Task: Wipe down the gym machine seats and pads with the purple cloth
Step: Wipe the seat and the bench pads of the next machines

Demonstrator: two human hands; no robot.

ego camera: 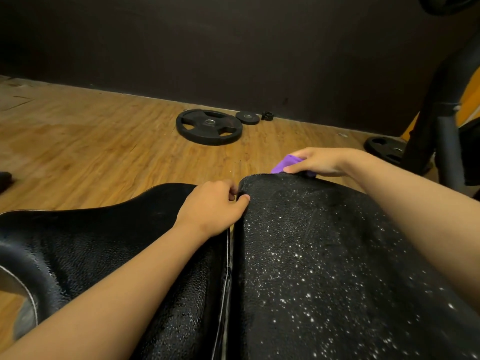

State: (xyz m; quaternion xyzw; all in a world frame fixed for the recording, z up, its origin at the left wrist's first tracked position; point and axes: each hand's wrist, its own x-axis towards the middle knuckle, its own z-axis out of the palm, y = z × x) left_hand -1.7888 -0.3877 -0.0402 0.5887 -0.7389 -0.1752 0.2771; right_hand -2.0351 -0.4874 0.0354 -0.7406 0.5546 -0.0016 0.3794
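Observation:
Two black padded surfaces fill the lower view: a seat pad on the left and a long bench pad on the right, speckled with wet droplets. My right hand grips the bunched purple cloth against the far edge of the bench pad; most of the cloth is hidden under the hand. My left hand pinches the near left corner of the bench pad, at the gap between the two pads, with thumb on top and fingers curled over the edge.
Wooden floor stretches beyond the pads to a dark wall. A large black weight plate and a small one lie on the floor by the wall. Another plate and a dark machine post stand at the right.

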